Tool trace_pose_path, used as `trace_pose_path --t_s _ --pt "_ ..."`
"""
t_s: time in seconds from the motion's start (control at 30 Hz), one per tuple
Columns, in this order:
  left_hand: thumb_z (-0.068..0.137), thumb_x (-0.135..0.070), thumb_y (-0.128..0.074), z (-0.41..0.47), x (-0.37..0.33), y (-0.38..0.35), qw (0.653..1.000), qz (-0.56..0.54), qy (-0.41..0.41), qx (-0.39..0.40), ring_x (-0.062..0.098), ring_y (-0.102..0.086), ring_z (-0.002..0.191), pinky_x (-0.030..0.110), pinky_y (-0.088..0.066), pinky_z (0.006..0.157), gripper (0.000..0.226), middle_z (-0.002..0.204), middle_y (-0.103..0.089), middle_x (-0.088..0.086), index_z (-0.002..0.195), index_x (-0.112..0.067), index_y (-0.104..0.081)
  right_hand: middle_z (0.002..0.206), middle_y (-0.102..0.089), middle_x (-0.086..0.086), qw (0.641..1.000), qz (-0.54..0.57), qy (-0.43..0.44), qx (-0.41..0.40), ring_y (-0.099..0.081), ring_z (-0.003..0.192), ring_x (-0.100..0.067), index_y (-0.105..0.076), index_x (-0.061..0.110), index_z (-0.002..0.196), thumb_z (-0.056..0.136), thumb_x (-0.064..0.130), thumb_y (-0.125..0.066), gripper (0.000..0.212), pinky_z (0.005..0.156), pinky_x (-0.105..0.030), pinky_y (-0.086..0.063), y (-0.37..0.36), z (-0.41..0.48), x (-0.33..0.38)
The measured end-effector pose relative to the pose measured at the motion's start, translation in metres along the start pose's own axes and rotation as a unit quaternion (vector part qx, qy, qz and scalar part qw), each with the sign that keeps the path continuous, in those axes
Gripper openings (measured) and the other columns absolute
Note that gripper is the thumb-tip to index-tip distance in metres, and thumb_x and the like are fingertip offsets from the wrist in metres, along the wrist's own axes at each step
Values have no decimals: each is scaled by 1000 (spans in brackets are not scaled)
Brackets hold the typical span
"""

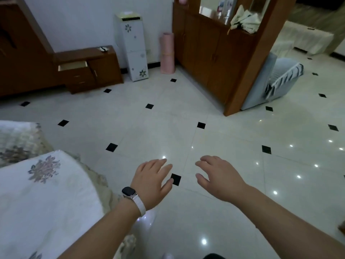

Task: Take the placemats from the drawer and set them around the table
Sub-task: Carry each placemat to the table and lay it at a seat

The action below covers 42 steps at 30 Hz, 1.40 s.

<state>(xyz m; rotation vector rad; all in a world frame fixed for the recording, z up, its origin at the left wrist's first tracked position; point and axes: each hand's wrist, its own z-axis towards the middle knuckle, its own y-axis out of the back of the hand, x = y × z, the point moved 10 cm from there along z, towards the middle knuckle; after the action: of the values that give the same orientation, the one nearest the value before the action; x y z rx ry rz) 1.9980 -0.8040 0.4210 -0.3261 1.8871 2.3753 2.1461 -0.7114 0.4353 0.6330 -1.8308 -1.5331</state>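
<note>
My left hand (152, 181), with a watch on its wrist, and my right hand (217, 176) are stretched out in front of me above the tiled floor, fingers apart, holding nothing. Across the room at the upper left stands a low brown cabinet (104, 70) whose top drawer (72, 66) is pulled open; what lies inside cannot be seen. At the lower left is a surface covered with a white floral cloth (46, 199). No placemats are visible.
A white floral-print tower unit (133, 47) and a rolled pink mat (167, 53) stand against the back wall. A tall wooden cabinet (214, 53) with a folded umbrella (244, 19) on it juts out at right, with a grey seat (274, 81) behind. White glossy tiles with black diamonds cover the floor.
</note>
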Motion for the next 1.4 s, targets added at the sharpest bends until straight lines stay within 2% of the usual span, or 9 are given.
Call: trace_pose_path --t_s 0.23,0.4,0.67,0.9,1.07,1.2,1.4 --pt "86 -46 -47 60 73 -4 997 6 79 -10 22 -60 111 39 -46 91 47 126 -63 0 124 -23 -60 137 -55 1 998 26 64 -2 -51 123 -22 -58 21 131 95 40 -47 42 98 -36 -42 -4 115 5" --pt "86 -47 -47 120 129 -19 989 28 142 -5 22 -59 113 40 -46 91 45 128 -62 0 123 -25 -61 119 -66 -2 993 34 116 -8 -63 104 -26 -68 18 115 86 44 -40 48 83 -38 -51 -10 213 -9" --pt "85 -44 -48 229 197 -2 977 67 205 -3 20 -60 112 38 -49 88 42 128 -61 -3 120 -25 -61 106 -68 0 977 29 213 3 -65 91 -24 -68 20 107 84 44 -40 44 72 -38 -54 21 365 -29" --pt "84 -39 -52 257 250 38 953 107 273 -72 23 -62 105 40 -52 82 38 121 -65 -1 113 -19 -66 113 -66 0 950 43 308 10 -64 99 -24 -67 19 113 86 44 -39 46 79 -38 -53 40 459 6" --pt "85 -40 -54 246 309 44 931 109 340 -78 24 -60 109 43 -51 88 39 124 -64 1 117 -20 -64 115 -67 -1 934 51 352 25 -64 102 -24 -67 19 115 86 44 -40 47 81 -38 -53 40 512 54" --pt "85 -38 -56 242 355 39 922 95 364 -94 24 -60 109 43 -51 88 37 124 -64 1 117 -21 -63 122 -64 -1 926 46 372 46 -61 108 -25 -65 19 119 87 44 -39 49 87 -39 -50 30 552 91" --pt "85 -37 -57 245 455 14 921 54 373 -98 23 -60 109 42 -51 88 36 124 -62 0 117 -21 -62 136 -55 2 930 8 358 82 -51 121 -23 -57 22 131 93 43 -44 45 98 -38 -42 1 638 143"
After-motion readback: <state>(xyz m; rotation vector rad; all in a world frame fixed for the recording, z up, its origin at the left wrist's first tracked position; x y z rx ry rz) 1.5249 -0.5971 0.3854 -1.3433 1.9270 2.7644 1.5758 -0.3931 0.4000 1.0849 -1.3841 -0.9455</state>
